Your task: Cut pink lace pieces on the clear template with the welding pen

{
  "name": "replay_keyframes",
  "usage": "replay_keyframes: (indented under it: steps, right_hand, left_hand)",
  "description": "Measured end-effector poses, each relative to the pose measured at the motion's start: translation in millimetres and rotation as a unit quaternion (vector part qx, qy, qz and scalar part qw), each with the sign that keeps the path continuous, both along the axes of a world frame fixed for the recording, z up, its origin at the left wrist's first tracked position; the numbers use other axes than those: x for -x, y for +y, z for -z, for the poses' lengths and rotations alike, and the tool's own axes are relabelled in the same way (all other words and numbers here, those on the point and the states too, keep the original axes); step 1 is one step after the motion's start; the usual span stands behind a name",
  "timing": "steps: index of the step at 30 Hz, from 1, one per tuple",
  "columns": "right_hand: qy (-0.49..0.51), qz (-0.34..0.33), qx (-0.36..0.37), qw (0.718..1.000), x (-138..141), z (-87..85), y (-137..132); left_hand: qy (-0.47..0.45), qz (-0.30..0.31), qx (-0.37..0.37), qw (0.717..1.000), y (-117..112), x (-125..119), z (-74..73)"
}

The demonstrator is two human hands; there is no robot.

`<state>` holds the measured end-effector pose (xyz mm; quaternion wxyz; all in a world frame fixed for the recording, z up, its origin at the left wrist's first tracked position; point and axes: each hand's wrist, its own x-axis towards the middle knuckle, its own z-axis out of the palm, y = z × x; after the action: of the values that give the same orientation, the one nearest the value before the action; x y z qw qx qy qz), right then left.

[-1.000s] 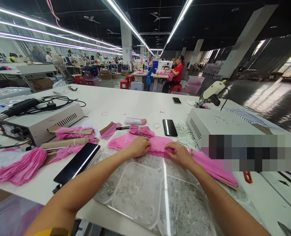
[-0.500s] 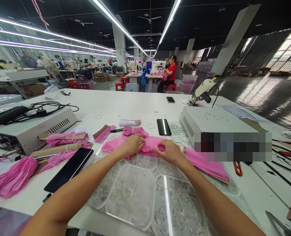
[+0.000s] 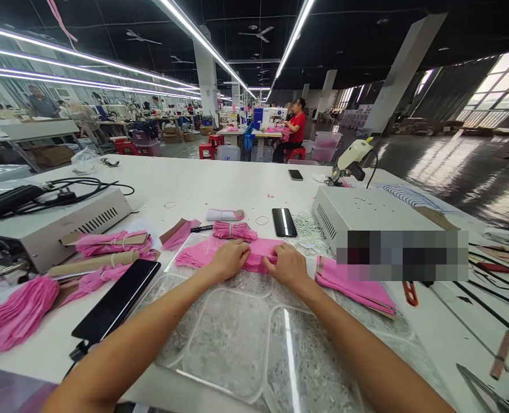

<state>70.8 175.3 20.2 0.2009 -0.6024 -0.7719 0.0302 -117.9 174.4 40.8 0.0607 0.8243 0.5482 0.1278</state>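
A stack of thin pink fabric pieces [image 3: 260, 252] lies on a clear mat with a pattern of rounded squares [image 3: 226, 338]. My left hand [image 3: 230, 259] rests on the middle of the stack, its fingers curled down and closed on the fabric. At the right end, my right hand [image 3: 289, 264] pinches the near edge between thumb and fingers. Just beyond the stack sits a tied pink fabric bundle [image 3: 234, 230], with a black marker [image 3: 201, 228] beside it. Folded pink fabric [image 3: 355, 287] lies to the right of my right hand.
Grey boxy machines stand at left [image 3: 65, 223] and right [image 3: 379, 212]. A phone [image 3: 284, 222] lies near a heap of white elastic bands [image 3: 310, 232]. A dark tablet-like device [image 3: 116, 298] is by my left forearm. Scissors [image 3: 490, 390] lie at lower right. A co-worker in red [image 3: 296, 129] sits beyond.
My right thumb and fingers have closed in on the fabric's near edge. My left hand stays on the stack with its fingers lower. The view has shifted slightly.
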Motion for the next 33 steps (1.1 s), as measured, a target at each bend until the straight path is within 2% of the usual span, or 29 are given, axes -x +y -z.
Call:
replay_keyframes:
  steps: [6, 12, 20, 25, 30, 33]
  right_hand:
    - [0.015, -0.004, -0.007, 1.000, -4.6, 4.6, 4.2]
    - [0.053, 0.007, -0.024, 0.998, -32.2, 13.3, 8.3]
    - [0.105, 0.020, -0.039, 0.994, -62.3, 15.9, 11.7]
    - [0.127, -0.087, -0.036, 0.987, -51.8, 8.7, 1.9]
    - [0.106, -0.238, -0.026, 0.965, -18.4, 3.6, -8.9]
    - [0.077, -0.288, -0.023, 0.954, 0.6, 6.4, -9.6]
  left_hand:
    - [-0.028, -0.043, 0.018, 0.999, 1.1, 4.2, 2.3]
    - [-0.065, -0.071, 0.048, 0.994, 3.1, 6.0, 8.3]
    - [-0.104, -0.071, 0.052, 0.991, 1.2, 7.2, 11.8]
    - [-0.111, -0.071, 0.047, 0.990, 1.2, 7.5, 8.1]
    - [-0.118, -0.069, 0.027, 0.990, 1.1, 5.1, 7.7]
    - [-0.120, -0.070, 0.011, 0.990, 3.7, 5.3, 6.9]
